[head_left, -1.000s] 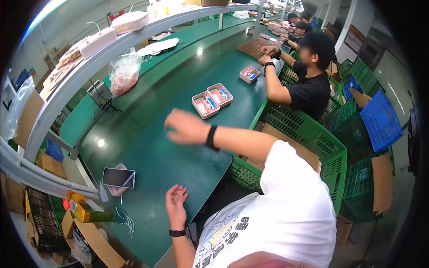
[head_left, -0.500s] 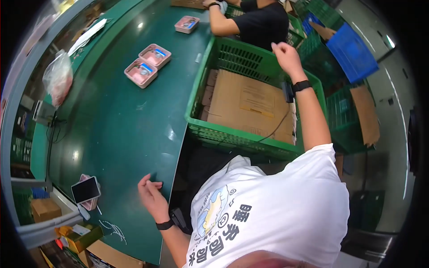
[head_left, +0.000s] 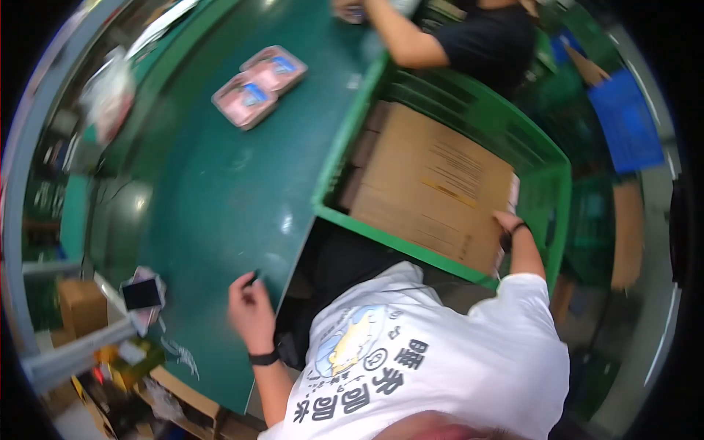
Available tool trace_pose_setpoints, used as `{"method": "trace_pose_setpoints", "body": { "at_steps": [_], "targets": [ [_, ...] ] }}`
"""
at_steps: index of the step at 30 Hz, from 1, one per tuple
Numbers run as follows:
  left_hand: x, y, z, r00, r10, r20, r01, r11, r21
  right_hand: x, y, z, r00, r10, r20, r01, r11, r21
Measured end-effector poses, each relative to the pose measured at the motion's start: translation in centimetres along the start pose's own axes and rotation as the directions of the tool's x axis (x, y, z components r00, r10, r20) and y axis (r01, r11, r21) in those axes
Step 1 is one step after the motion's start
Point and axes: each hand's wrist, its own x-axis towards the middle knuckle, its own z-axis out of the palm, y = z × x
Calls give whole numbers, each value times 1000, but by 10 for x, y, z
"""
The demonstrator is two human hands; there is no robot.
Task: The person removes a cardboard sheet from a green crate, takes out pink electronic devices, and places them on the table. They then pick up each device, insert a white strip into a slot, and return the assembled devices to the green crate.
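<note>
A flat brown cardboard sheet (head_left: 418,176) lies inside a large green plastic crate (head_left: 411,238), over rows of pale pink boxes (head_left: 364,158) that show along its left side. My right hand (head_left: 507,222) is at the sheet's right edge, thumb on top and fingers closed over the side; the fingertips are hidden. Over the green table (head_left: 213,213), near its right edge, my left hand (head_left: 251,312) hovers with fingers loosely bent and apart, and nothing visible in it.
Two pink trays (head_left: 246,103) with blue labels sit touching on the table. A co-worker's arm (head_left: 400,37) reaches across beyond the crate. A phone (head_left: 144,294) and white ties (head_left: 180,356) lie at the near left. A blue crate (head_left: 627,121) stands at the right.
My right hand has come down from above the crate's far side to the cardboard's right edge. My left fingers have curled a little. The view has shifted, and the co-worker's hand is at the far tray.
</note>
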Motion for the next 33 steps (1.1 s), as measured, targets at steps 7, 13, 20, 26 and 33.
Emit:
{"method": "trace_pose_setpoints", "body": {
  "at_steps": [7, 13, 20, 26, 33],
  "targets": [
    [11, 27, 16, 938, 338, 79, -341, 940, 24, -9, -32, -73, 983, -147, 114, 156, 984, -83],
    [12, 28, 41, 815, 534, 226, -573, 800, 175, -252, -203, -64, 856, -452, -250, 516, 768, 379],
    [15, -3, 43, 807, 570, 156, -591, 780, 207, -475, -250, -123, 347, -370, -862, 654, 754, -61],
    [16, 1, 45, 804, 570, 170, -593, 788, 165, -561, -103, -119, -178, 273, -945, 903, 427, -47],
    [17, -2, 51, 801, 583, 133, -598, 773, 214, -496, -56, -52, 134, 361, -923, 988, -115, 99]
  ]
}}
